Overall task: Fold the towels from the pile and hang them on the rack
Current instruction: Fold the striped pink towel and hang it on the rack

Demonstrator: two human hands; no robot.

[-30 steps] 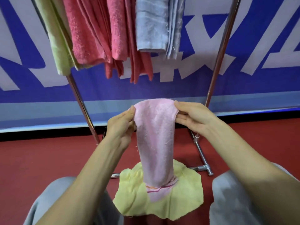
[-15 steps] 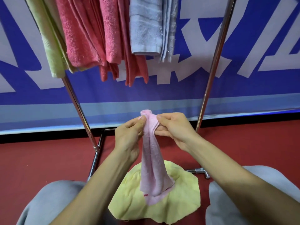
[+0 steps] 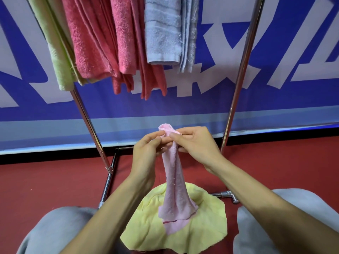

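Pink towel [image 3: 173,180] hangs in the middle of our view as a narrow strip. Its bottom end rests on a yellow towel [image 3: 207,217], which lies low in front of us at six o'clock from our hands. Our left grip [image 3: 145,151] pinches the top of the strip from nine o'clock between thumb and fingertips. Our right grip [image 3: 196,145] pinches it from three o'clock, and the two sets of fingertips nearly meet. A small loop of fold stands just above them at twelve o'clock.

We judge that we hold it high so its own weight pulls the cloth straight and the two long edges fall together, which makes a lengthwise fold. Leaving the tail on the yellow towel keeps it from swinging. The rack [image 3: 240,79] stands right ahead at twelve o'clock, with a green towel [image 3: 56,52], red towels [image 3: 91,43] and a grey towel [image 3: 161,30] already draped on it. The gap at one o'clock, between the grey towel and the right pole, looks like the likely spot for this one.

A second ago the top edge was stretched wide between hands held well apart and the cloth hung broad and flat. Since then we have brought the hands together, and the sheet has closed into this slim strip.
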